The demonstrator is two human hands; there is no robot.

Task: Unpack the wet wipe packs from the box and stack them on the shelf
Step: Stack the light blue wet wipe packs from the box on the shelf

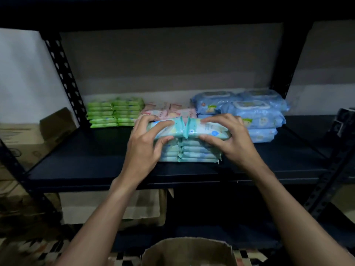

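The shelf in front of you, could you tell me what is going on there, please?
A person is stocking the shelf with wipes. The left hand and the right hand grip the top teal packs, which lie side by side on the teal stacks at the front. Green packs, pink packs and blue packs sit behind. An open cardboard box sits below.

Two bare forearms, extended forward and converging: left hand [143, 143], fingers above and thumb below, pinching left pale teal soft-plastic wet wipe pack [162, 131]; right hand [233, 143], same grip, on right pale teal soft-plastic wet wipe pack [211, 130].
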